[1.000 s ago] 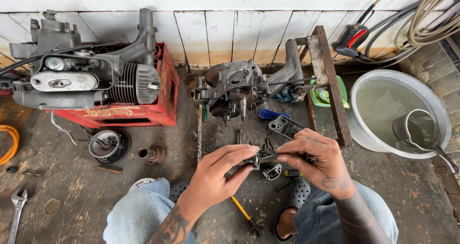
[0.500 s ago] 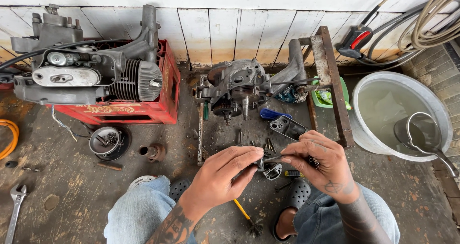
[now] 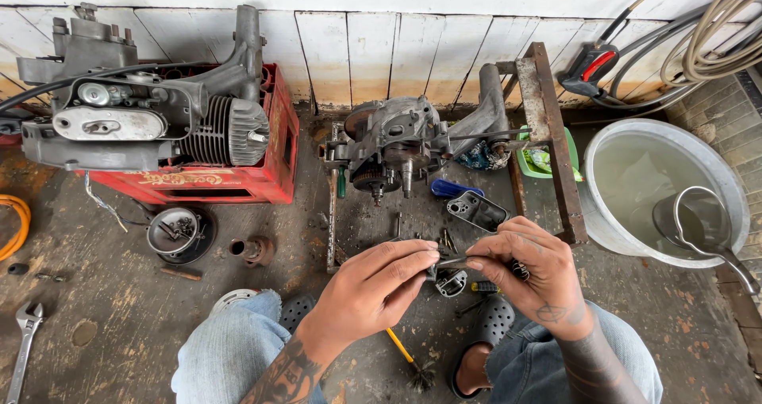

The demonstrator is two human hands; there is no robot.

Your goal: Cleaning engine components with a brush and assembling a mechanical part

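Observation:
I sit on the floor with both hands raised in front of my knees. My left hand [image 3: 373,286] and my right hand [image 3: 530,273] pinch the two ends of a small dark metal engine part [image 3: 449,259] between fingertips. Just under the hands a small round metal piece [image 3: 451,282] lies on the floor. A black rectangular cover [image 3: 476,210] rests a little beyond my right hand. A stripped engine block [image 3: 397,146] stands against the wall straight ahead.
A complete engine [image 3: 143,114] sits on a red crate [image 3: 238,180] at left. A metal basin of water [image 3: 635,190] with a ladle stands at right. A rusty frame [image 3: 556,126], a dish of small parts [image 3: 176,231], a wrench [image 3: 24,340] and a yellow-handled brush [image 3: 405,356] lie around.
My hands have shifted slightly while working the small part between the fingertips. The view has drifted a little; nothing else has moved.

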